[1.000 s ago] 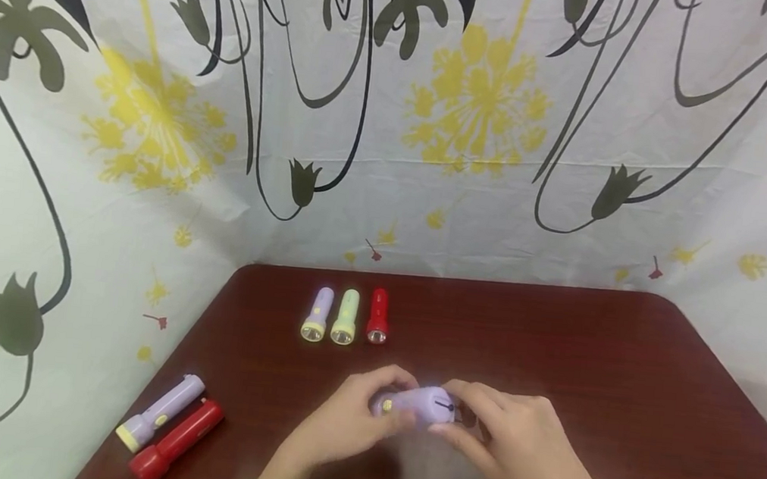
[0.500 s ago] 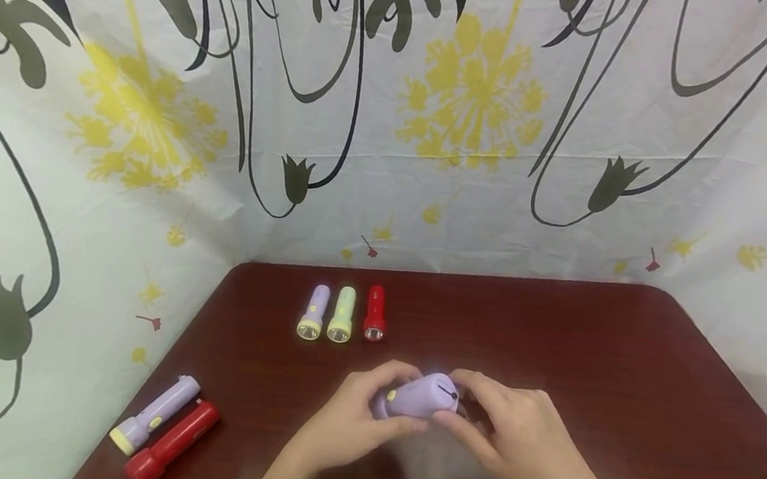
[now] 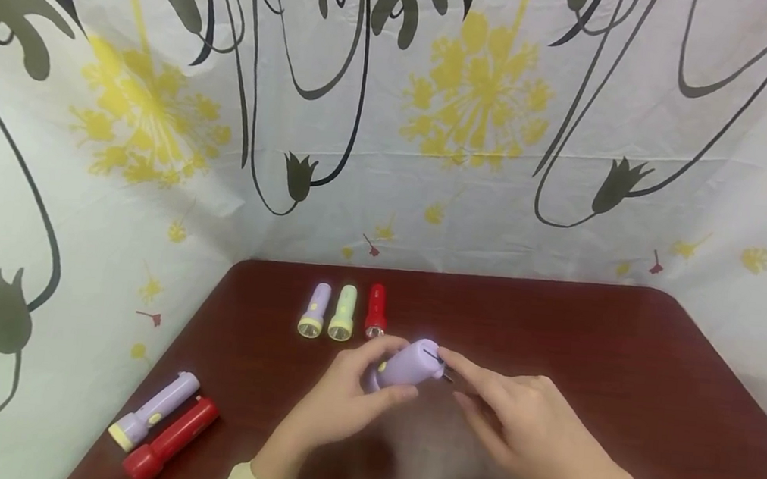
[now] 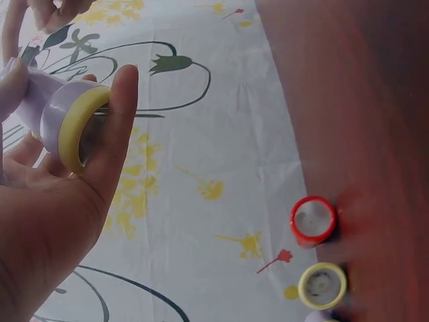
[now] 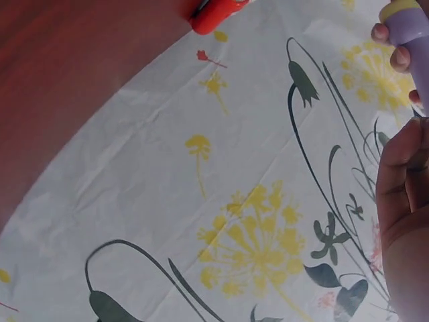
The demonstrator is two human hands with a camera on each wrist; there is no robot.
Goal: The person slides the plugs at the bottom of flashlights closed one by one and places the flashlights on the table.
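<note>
In the head view my left hand (image 3: 342, 396) grips a lilac flashlight (image 3: 405, 367), its thumb and fingers on opposite sides of the barrel. The tail end tilts up to the right, showing a dark slot and a thin dark piece (image 3: 447, 378) jutting out. My right hand (image 3: 532, 424) touches that tail end with its index fingertip, the thumb lying a little apart below. The left wrist view shows the flashlight's yellow head rim (image 4: 77, 127) surrounded by the left fingers. At the right wrist view's edge, the right hand (image 5: 405, 194) is only partly visible below the flashlight (image 5: 410, 50).
Small lilac (image 3: 315, 309), pale green (image 3: 344, 312) and red (image 3: 376, 307) flashlights lie in a row towards the back of the dark table (image 3: 553, 330). At the left edge rest a larger lilac flashlight (image 3: 156, 410) and a red one (image 3: 172, 440). A patterned cloth (image 3: 358, 214) hangs behind.
My left hand has lifted the lilac flashlight slightly up and left, its tail tilting upward. The right thumb has come off the tail end, while the index finger remains there.
</note>
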